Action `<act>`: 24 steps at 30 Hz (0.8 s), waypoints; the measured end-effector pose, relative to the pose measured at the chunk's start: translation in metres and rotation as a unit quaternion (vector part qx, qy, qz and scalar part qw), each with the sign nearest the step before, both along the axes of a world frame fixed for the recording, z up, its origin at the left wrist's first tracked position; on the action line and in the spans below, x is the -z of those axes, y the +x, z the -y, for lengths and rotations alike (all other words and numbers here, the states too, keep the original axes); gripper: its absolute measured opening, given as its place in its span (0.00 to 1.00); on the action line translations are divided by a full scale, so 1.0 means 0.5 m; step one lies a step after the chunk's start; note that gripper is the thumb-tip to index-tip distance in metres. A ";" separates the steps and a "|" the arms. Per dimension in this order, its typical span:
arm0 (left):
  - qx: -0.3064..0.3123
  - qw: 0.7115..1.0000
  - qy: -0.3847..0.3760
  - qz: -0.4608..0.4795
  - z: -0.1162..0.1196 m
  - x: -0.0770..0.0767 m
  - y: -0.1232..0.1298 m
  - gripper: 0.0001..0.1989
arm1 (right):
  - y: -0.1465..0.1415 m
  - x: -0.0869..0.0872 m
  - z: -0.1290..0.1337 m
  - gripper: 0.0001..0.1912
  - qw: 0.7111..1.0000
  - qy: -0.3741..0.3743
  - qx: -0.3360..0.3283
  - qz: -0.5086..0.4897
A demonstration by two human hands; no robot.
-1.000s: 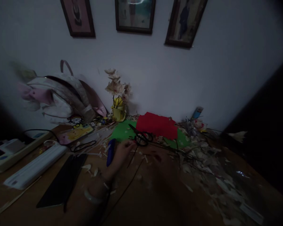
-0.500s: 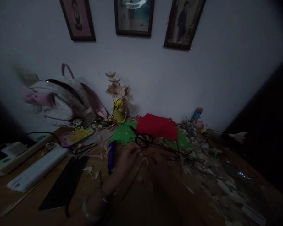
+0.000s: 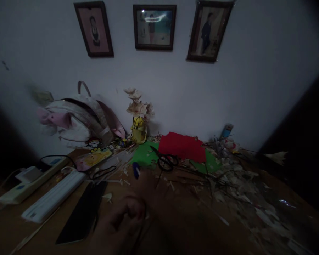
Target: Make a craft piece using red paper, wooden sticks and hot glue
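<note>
My left hand (image 3: 126,214) is low in the middle of the view with its fingers curled into a pinch. A thin dark stem (image 3: 141,226) passes at its fingertips and runs down toward me. Just beyond it, my right hand (image 3: 146,186) reaches across; it is dim and smeared, so its fingers cannot be made out. It partly covers a blue-handled tool (image 3: 135,170) lying on the table. Black-handled scissors (image 3: 167,161) lie open just past the right hand, on green paper (image 3: 145,154) and beside red paper (image 3: 182,147).
Pale scraps (image 3: 236,187) and thin sticks litter the right side. To the left are a dark phone-like slab (image 3: 82,214), a long white case (image 3: 53,196), a power strip (image 3: 33,180) and a backpack (image 3: 79,124). A yellow pot with paper-like flowers (image 3: 138,134) stands by the wall.
My left hand has drawn back toward me and curled. My right hand has moved left, in front of the blue-handled tool. The view has tilted up slightly.
</note>
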State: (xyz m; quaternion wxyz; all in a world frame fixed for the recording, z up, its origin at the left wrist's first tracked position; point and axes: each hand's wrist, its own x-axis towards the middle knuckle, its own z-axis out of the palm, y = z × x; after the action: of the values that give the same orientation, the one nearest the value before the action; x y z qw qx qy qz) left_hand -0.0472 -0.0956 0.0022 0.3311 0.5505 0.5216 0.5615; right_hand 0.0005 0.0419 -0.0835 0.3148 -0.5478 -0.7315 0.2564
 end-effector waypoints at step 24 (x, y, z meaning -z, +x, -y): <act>0.046 0.976 -0.125 -0.173 -0.160 0.213 0.097 0.05 | 0.383 0.048 0.057 0.23 0.962 -0.050 0.191 -0.190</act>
State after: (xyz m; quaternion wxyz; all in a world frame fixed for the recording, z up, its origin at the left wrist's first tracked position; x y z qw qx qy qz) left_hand 0.0015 -0.0154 -0.1044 0.3273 0.6169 0.6110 0.3728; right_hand 0.1922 0.0133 -0.1075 0.4633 -0.6338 -0.5258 0.3274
